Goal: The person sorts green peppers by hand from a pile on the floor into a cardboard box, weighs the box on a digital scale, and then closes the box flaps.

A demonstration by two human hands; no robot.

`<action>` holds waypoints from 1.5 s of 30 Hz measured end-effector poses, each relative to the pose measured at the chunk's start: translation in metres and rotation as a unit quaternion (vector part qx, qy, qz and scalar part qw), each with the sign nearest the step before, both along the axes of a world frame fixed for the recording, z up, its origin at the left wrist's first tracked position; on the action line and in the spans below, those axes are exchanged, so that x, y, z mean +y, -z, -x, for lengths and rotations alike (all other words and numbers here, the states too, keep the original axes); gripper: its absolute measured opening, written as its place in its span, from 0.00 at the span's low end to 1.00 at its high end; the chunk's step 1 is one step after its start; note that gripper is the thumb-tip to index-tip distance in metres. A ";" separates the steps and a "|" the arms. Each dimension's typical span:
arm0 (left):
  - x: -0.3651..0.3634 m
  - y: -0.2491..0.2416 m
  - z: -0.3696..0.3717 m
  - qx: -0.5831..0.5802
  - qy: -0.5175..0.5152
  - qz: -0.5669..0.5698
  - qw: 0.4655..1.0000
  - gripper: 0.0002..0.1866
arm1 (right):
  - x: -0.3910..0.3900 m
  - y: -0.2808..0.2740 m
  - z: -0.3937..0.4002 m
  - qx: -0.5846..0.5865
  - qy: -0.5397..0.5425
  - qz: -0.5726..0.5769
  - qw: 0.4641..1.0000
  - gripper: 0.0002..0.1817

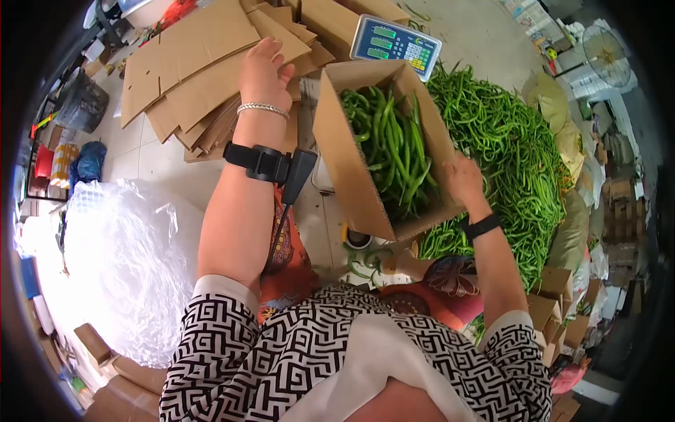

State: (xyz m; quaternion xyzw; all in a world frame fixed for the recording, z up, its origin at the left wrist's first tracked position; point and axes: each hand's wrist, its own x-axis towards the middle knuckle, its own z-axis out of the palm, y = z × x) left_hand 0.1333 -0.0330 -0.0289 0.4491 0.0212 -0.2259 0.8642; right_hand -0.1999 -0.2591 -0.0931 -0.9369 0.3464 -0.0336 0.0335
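A cardboard box with its top open stands in front of me, holding long green chili peppers. My right hand grips the box's right wall near the front corner, fingers over the rim. My left hand is raised to the left of the box, holding nothing, its fingers stretched out and apart. It overlaps a stack of flattened cardboard in this view. Beyond the box's far end is a digital scale with lit green readouts.
A large heap of loose green chili peppers covers the floor to the right, bordered by sacks. Clear plastic sheeting is bunched at the left, with a dark bucket farther back. A fan stands at the far right.
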 end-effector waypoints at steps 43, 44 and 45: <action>0.048 0.036 -0.032 0.023 0.009 0.139 0.990 0.14 | -0.028 0.019 0.005 -0.053 0.120 -0.166 0.977 0.25; 0.051 0.027 -0.028 0.047 0.007 0.116 0.992 0.17 | -0.009 0.023 -0.002 0.021 0.066 -0.053 0.996 0.23; 0.051 0.021 -0.024 0.045 0.013 0.119 0.992 0.17 | -0.002 0.024 -0.006 0.098 0.008 0.061 0.993 0.22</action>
